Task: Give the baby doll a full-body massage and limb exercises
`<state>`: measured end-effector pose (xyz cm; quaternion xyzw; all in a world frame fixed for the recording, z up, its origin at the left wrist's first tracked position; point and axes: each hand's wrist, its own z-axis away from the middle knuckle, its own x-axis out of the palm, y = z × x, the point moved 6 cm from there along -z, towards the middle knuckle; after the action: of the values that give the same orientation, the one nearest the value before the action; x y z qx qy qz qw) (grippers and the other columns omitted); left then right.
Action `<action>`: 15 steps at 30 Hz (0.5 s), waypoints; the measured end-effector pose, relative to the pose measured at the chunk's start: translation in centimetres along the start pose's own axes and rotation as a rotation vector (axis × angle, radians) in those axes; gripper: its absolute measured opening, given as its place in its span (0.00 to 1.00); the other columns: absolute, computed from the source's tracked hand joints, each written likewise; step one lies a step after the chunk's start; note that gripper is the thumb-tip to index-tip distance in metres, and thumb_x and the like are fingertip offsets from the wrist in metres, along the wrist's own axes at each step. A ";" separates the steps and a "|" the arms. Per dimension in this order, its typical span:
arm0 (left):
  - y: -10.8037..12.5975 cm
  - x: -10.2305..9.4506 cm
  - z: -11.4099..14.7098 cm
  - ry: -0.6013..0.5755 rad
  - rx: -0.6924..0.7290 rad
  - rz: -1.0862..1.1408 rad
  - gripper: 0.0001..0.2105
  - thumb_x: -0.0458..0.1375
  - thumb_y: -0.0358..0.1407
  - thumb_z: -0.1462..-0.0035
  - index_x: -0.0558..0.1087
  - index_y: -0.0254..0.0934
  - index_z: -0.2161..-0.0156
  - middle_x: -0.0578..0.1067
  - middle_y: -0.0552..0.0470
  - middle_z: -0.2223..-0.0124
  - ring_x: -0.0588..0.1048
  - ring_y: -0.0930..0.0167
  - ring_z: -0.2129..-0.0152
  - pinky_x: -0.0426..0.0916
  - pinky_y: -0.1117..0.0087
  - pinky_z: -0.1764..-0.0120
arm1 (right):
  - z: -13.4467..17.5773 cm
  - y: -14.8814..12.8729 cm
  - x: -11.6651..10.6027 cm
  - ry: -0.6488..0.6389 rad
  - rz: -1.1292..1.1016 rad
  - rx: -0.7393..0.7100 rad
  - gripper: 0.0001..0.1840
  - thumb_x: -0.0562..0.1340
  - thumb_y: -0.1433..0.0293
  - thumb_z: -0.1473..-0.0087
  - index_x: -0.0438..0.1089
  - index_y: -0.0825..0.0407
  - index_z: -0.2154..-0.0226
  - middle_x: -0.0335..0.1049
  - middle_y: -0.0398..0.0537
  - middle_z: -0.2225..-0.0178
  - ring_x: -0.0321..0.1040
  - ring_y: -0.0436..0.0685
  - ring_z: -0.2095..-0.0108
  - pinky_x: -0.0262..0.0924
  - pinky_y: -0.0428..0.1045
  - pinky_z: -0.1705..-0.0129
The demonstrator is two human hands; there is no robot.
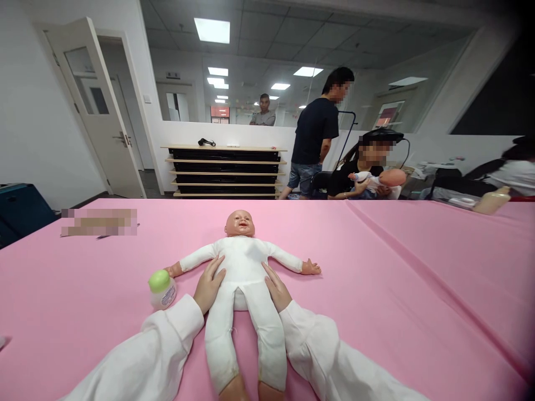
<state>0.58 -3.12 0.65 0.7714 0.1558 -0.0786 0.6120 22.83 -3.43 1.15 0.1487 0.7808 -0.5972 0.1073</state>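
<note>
A baby doll point(242, 262) with a white cloth body lies face up on the pink-covered table, its head away from me and its arms spread wide. My left hand point(209, 284) rests against the left side of its waist, fingers stretched out and slightly apart. On the opposite side, my right hand point(276, 287) touches the doll's hip and waist, with its fingers extended too. Neither hand grips anything. Close to my left wrist stands a small clear jar with a green lid point(162, 289), by the doll's hand.
The pink cloth point(355, 312) has a long crease at the right. A blurred-out item point(100, 223) lies at the far left. A beige bottle point(492, 200) is at the right edge. Beyond the table, a seated person point(346, 181) holds another doll point(390, 177); another person point(314, 133) stands near.
</note>
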 end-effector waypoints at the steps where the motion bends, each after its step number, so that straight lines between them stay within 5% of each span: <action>1: -0.1 0.0 0.0 -0.004 0.001 -0.002 0.21 0.50 0.39 0.45 0.63 0.37 0.46 0.60 0.49 0.41 0.54 0.69 0.42 0.45 0.62 0.40 | 0.0 0.0 0.0 0.001 -0.002 0.002 0.15 0.54 0.64 0.43 0.63 0.51 0.54 0.62 0.50 0.52 0.63 0.54 0.56 0.62 0.54 0.55; 10: 0.0 0.0 0.0 -0.017 -0.002 -0.002 0.22 0.50 0.40 0.45 0.63 0.37 0.45 0.59 0.49 0.40 0.54 0.69 0.42 0.44 0.62 0.40 | 0.1 1.5 0.3 0.064 -0.115 0.067 0.16 0.54 0.64 0.43 0.63 0.51 0.53 0.61 0.50 0.51 0.62 0.55 0.54 0.60 0.55 0.53; 15: -0.4 -0.2 -0.2 0.026 -0.025 0.063 0.20 0.50 0.38 0.46 0.65 0.38 0.48 0.61 0.49 0.41 0.55 0.68 0.42 0.45 0.61 0.40 | -0.2 3.0 0.3 0.131 -0.205 0.146 0.32 0.57 0.54 0.51 0.55 0.50 0.46 0.57 0.54 0.45 0.56 0.59 0.45 0.55 0.57 0.46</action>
<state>0.24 -2.90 0.34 0.7692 0.1404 -0.0471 0.6215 23.67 -2.51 -1.60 0.1142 0.7519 -0.6492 -0.0164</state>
